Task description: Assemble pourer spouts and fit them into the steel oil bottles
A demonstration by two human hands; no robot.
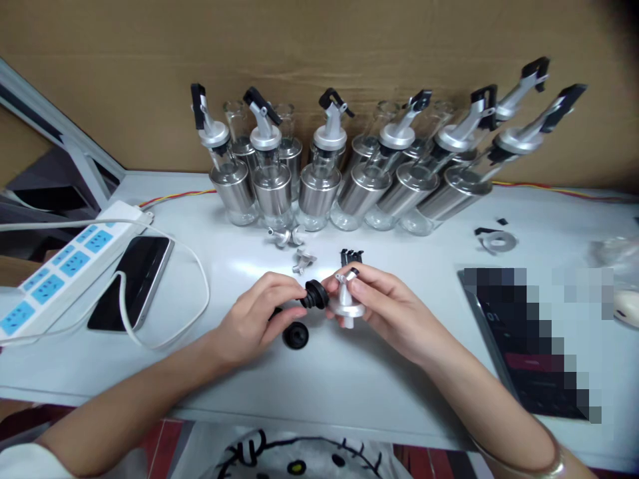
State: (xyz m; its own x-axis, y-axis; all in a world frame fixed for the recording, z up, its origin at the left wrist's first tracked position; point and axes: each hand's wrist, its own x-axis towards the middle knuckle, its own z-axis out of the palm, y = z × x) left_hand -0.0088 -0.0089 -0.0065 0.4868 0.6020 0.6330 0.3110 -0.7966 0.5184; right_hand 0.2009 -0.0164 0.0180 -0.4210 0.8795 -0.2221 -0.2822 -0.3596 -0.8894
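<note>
My left hand (267,309) pinches a black ribbed stopper (314,294) between thumb and fingers. Close beside it, my right hand (387,299) grips a silver pour spout (348,303) with a flat round collar and a small black piece at its top. Whether the stopper and the spout touch is hard to tell. On the table just below my left hand lies another round black stopper (296,335). Beyond the hands are loose silver spouts (284,236), one more silver spout (303,261), and a small group of black levers (351,255).
Several glass bottles with steel sleeves (319,189) and pour spouts stand in rows at the back, before a cardboard wall (299,40). To the left are a phone (130,285), a power strip (64,266) and a white cable (207,279). A dark, partly blurred tablet (519,346) lies right.
</note>
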